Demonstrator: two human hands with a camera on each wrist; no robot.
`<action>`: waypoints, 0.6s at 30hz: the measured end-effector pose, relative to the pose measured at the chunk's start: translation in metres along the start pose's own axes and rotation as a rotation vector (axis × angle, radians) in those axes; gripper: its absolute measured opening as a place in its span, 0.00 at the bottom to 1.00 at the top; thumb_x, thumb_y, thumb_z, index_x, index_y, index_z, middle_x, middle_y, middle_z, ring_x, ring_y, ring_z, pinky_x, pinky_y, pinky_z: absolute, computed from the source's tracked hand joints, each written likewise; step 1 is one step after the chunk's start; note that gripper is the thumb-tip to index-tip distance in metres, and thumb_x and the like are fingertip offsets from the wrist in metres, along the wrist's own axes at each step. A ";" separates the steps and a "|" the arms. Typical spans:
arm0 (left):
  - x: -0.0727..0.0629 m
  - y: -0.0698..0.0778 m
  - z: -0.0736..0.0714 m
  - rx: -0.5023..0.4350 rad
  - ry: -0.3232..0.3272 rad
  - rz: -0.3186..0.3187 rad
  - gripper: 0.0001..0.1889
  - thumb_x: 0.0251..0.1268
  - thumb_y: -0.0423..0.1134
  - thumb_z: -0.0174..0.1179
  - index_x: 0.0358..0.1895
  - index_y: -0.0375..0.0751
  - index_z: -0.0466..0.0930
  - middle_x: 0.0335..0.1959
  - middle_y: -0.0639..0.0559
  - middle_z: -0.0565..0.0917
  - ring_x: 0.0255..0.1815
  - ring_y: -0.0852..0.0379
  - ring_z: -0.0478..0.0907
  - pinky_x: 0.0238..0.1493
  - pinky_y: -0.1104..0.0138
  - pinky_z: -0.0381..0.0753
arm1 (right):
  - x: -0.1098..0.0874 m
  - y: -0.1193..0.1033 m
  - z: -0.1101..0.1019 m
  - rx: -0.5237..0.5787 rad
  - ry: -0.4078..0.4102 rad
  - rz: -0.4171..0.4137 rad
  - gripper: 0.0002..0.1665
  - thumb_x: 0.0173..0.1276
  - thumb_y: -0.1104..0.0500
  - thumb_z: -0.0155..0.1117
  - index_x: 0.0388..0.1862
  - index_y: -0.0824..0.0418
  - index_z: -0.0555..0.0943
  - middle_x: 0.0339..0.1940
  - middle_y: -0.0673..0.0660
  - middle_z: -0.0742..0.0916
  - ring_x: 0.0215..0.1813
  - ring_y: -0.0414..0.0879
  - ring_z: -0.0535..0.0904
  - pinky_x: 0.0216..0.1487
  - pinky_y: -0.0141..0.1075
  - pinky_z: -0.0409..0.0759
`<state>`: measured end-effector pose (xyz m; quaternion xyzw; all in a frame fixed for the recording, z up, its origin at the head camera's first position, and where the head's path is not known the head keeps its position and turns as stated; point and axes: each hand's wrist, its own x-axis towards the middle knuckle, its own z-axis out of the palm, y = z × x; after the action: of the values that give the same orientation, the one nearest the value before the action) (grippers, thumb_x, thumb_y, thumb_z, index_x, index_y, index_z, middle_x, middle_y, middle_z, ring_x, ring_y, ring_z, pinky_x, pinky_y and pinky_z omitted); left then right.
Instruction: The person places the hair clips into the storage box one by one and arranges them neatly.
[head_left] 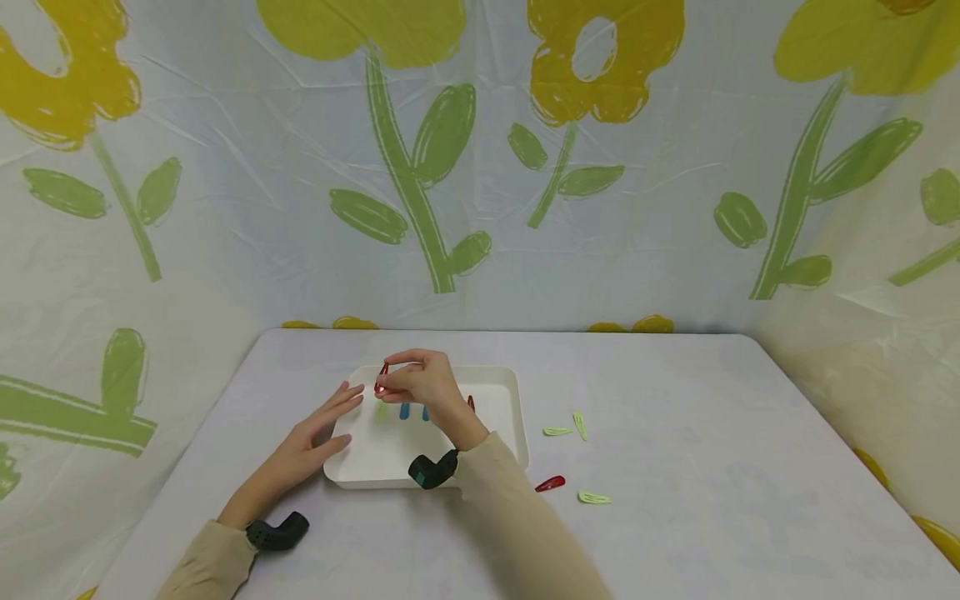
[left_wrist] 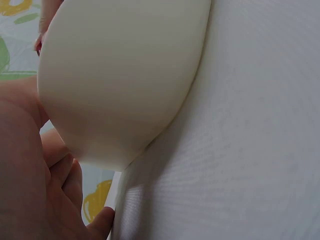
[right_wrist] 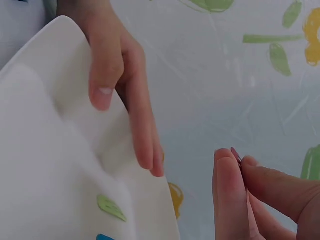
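Observation:
My right hand (head_left: pixel 433 390) pinches a red hair clip (head_left: pixel 382 379) between thumb and fingertips, raised over the back left part of a white tray (head_left: pixel 375 457). In the right wrist view, only a sliver of the held clip (right_wrist: pixel 237 156) shows between the fingertips. My left hand (head_left: pixel 311 440) rests at the tray's left rim, fingers extended and thumb over the edge. Inside the tray lie a light green clip (right_wrist: pixel 112 208), two blue clips (head_left: pixel 404 411) and another red clip (head_left: pixel 471 404), partly hidden by my right hand.
On the table right of the tray lie two light green clips (head_left: pixel 557 432) close together. Nearer to me are a red clip (head_left: pixel 550 483), by the tray's front right corner, and another green clip (head_left: pixel 594 497). A flowered curtain (head_left: pixel 300 250) hangs behind the table.

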<state>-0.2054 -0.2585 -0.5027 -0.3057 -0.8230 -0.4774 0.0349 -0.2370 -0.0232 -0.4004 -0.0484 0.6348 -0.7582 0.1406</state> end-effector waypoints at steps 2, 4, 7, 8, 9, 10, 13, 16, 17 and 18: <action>0.000 0.000 0.000 -0.006 0.000 0.004 0.31 0.69 0.28 0.59 0.74 0.35 0.63 0.78 0.44 0.59 0.81 0.48 0.39 0.69 0.82 0.40 | 0.000 0.004 0.002 -0.023 -0.007 0.024 0.18 0.62 0.73 0.67 0.52 0.73 0.81 0.32 0.64 0.89 0.28 0.45 0.87 0.35 0.38 0.86; 0.000 0.000 0.000 -0.010 0.002 0.010 0.31 0.68 0.28 0.59 0.74 0.34 0.63 0.78 0.44 0.59 0.81 0.48 0.39 0.70 0.82 0.40 | -0.001 0.008 0.003 -0.042 -0.013 0.051 0.19 0.62 0.74 0.66 0.53 0.74 0.80 0.31 0.64 0.89 0.27 0.45 0.87 0.35 0.37 0.86; 0.000 -0.001 0.000 -0.014 -0.002 0.019 0.31 0.69 0.27 0.59 0.74 0.34 0.63 0.78 0.44 0.58 0.81 0.48 0.39 0.70 0.82 0.40 | -0.002 0.015 0.006 -0.071 -0.005 0.083 0.20 0.60 0.75 0.67 0.53 0.74 0.81 0.29 0.63 0.89 0.27 0.46 0.87 0.34 0.37 0.86; 0.000 -0.002 0.000 -0.016 -0.002 0.023 0.31 0.68 0.27 0.59 0.74 0.34 0.63 0.78 0.43 0.58 0.81 0.48 0.39 0.70 0.81 0.40 | -0.002 0.018 0.007 -0.082 -0.002 0.093 0.21 0.59 0.75 0.67 0.53 0.74 0.81 0.29 0.63 0.89 0.27 0.46 0.87 0.34 0.37 0.86; 0.000 -0.002 0.000 -0.016 -0.001 0.026 0.31 0.69 0.27 0.59 0.74 0.34 0.63 0.78 0.43 0.59 0.81 0.48 0.39 0.70 0.81 0.40 | -0.003 0.020 0.008 -0.097 0.004 0.104 0.20 0.59 0.75 0.68 0.52 0.73 0.81 0.28 0.63 0.89 0.27 0.47 0.87 0.33 0.36 0.86; 0.000 -0.002 0.000 -0.016 -0.001 0.029 0.31 0.69 0.27 0.59 0.73 0.34 0.63 0.78 0.43 0.59 0.81 0.48 0.39 0.70 0.81 0.40 | -0.003 0.023 0.009 -0.120 0.012 0.115 0.20 0.58 0.74 0.69 0.52 0.72 0.82 0.28 0.62 0.89 0.27 0.47 0.88 0.33 0.36 0.86; 0.000 -0.002 0.000 -0.019 0.003 0.037 0.30 0.68 0.27 0.59 0.73 0.34 0.64 0.78 0.42 0.59 0.81 0.46 0.39 0.71 0.81 0.41 | -0.004 0.029 0.011 -0.167 0.036 0.144 0.19 0.57 0.73 0.72 0.49 0.70 0.83 0.26 0.61 0.88 0.27 0.48 0.88 0.31 0.36 0.86; 0.000 -0.003 0.000 -0.020 0.006 0.045 0.30 0.68 0.27 0.59 0.73 0.33 0.64 0.78 0.42 0.59 0.81 0.46 0.39 0.71 0.81 0.41 | -0.006 0.034 0.013 -0.210 0.058 0.162 0.17 0.56 0.73 0.72 0.46 0.69 0.83 0.26 0.60 0.88 0.26 0.48 0.87 0.30 0.36 0.86; 0.000 -0.003 0.000 -0.021 0.005 0.048 0.30 0.68 0.26 0.59 0.73 0.33 0.64 0.78 0.42 0.59 0.81 0.46 0.39 0.71 0.80 0.41 | -0.006 0.036 0.014 -0.225 0.067 0.166 0.16 0.56 0.73 0.72 0.45 0.68 0.84 0.25 0.60 0.87 0.25 0.48 0.87 0.30 0.36 0.86; 0.000 -0.003 0.000 -0.019 0.005 0.051 0.30 0.68 0.26 0.59 0.73 0.33 0.64 0.78 0.42 0.59 0.81 0.45 0.39 0.71 0.80 0.41 | -0.007 0.037 0.015 -0.244 0.075 0.170 0.15 0.56 0.73 0.73 0.43 0.68 0.84 0.25 0.60 0.87 0.25 0.48 0.87 0.30 0.36 0.86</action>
<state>-0.2072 -0.2591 -0.5053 -0.3257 -0.8102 -0.4851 0.0462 -0.2214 -0.0410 -0.4331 0.0171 0.7288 -0.6621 0.1735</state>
